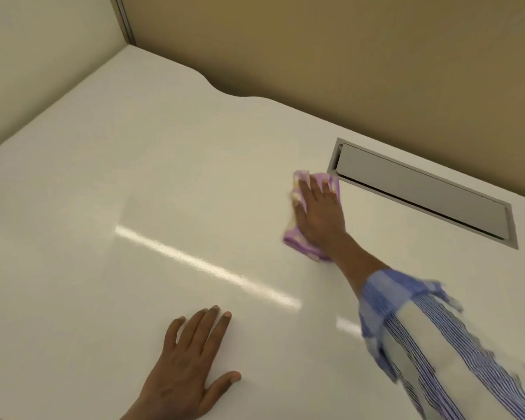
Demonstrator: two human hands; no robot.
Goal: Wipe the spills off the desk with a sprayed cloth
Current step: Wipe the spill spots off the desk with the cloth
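Desk surface: the white desk (134, 192) is lying bare and glossy over most of the view, with a streak of reflected light (206, 265) running diagonally across its middle.
Far edge: the desk is meeting a tan partition panel (346, 56) at the back, and this edge is curving inward in a shallow notch (225, 92) left of centre.
Left edge: a pale side panel (43, 71) is closing off the desk on the left, joining the tan one at a metal corner strip (125, 19).
Cable hatch: a grey rectangular flap (422, 192) is sitting recessed in the desk near the far edge on the right, its long axis slanting down to the right.
Open room: the widest clear stretch is lying left of and nearer than the cloth; to its right the hatch frame is just beside it.
Cloth: the purple and pale-yellow cloth (297, 237) is lying on the desk right of centre, its long axis running from near to far, its far end close to the hatch's left corner.
Right hand: the right hand (319, 210) is pressing flat on the cloth, fingers stretched out and pointing away toward the partition; a blue striped sleeve (422, 328) is covering the forearm.
Left hand: the left hand (188, 365) is resting palm-down on the bare desk near the front, fingers spread wide and holding nothing, well apart from the cloth.
Spills: no wet patch can be told apart from the gloss.
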